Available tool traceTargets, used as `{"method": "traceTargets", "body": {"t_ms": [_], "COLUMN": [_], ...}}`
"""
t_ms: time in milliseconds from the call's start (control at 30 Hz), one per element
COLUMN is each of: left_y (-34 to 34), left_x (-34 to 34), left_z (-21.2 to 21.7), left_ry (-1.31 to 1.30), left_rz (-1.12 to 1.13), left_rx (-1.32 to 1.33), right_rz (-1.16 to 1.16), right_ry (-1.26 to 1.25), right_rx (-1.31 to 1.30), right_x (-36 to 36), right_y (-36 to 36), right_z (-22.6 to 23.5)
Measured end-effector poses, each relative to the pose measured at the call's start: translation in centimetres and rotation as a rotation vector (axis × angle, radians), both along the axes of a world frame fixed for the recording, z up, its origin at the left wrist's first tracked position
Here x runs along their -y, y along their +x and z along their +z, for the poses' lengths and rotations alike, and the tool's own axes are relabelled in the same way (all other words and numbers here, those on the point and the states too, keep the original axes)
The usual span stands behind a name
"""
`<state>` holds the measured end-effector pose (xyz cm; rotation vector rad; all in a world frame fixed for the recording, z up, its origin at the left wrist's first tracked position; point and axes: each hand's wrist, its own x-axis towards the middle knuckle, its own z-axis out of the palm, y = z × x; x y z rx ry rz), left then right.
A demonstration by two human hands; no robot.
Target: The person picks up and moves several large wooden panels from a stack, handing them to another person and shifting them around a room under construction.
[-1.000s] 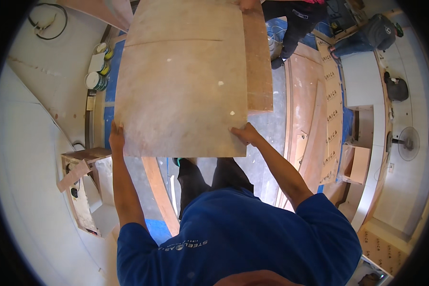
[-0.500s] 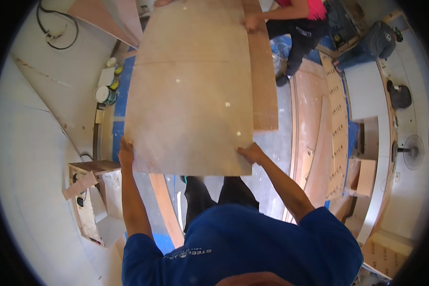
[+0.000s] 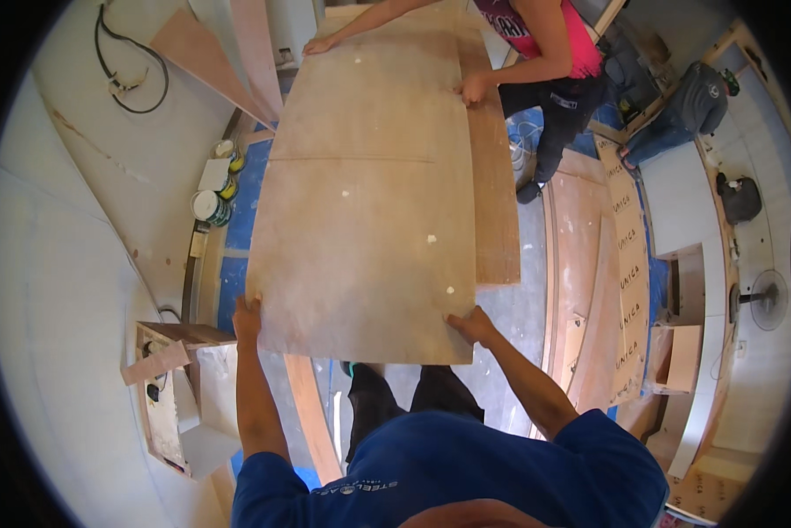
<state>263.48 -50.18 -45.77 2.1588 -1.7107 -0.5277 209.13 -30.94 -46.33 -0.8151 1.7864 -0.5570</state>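
Note:
A large pale plywood sheet [image 3: 365,229], dotted with small white spots, stretches away in front of me. My left hand [image 3: 248,319] grips its left edge near the close corner, fingers hidden underneath. At the right close corner, my right hand [image 3: 472,326] is closed on the edge, thumb on top. Under the sheet and offset to the right lies a browner wooden board [image 3: 497,202]. Across from me a person in a pink and black top has one hand [image 3: 474,89] on the right edge and the other hand [image 3: 319,44] on the far left edge.
Paint cans [image 3: 209,207] stand along the left wall, with an open wooden box [image 3: 189,387] closer in. Long wooden panels [image 3: 582,264] lie on the right floor. A fan [image 3: 765,299] and another person [image 3: 690,101], bending, are farther right. A plank [image 3: 312,414] lies by my feet.
The plywood sheet and my hands appear lower in the picture, as does the whole scene. More of the person opposite shows. Both my hands keep their hold.

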Motion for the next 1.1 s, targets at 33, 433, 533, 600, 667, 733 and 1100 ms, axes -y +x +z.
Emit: {"method": "traceTargets", "body": {"t_ms": [33,433,533,600,667,733,1100], "left_y": [-0.2,1.2,1.8,2.0,2.3,2.8,3.3], "left_x": [0.0,0.3,0.5,0.7,1.3,2.0,1.4], "left_z": [0.1,-2.0,-2.6,-1.7,-1.6,-1.6,-2.5], "left_ry": [0.027,-0.07,-0.037,-0.015,-0.003,-0.001,0.028], "left_rz": [0.021,0.01,0.035,0.012,0.009,0.019,0.027], "left_rx": [0.005,0.049,0.096,0.085,0.087,0.107,0.063], "right_rz": [-0.001,0.045,0.068,0.053,0.05,0.049,0.061], "right_ry": [-0.024,-0.009,0.024,0.04,0.031,-0.003,0.039], "right_rx": [-0.012,-0.071,0.018,-0.044,-0.049,0.01,0.001], "right_x": [0.0,0.9,1.0,0.9,1.1,1.9,1.8], "right_y": [-0.1,-0.2,0.1,0.3,1.0,1.8,2.1], "right_z": [-0.3,-0.2,1.2,-0.5,-0.7,1.2,2.3]}}
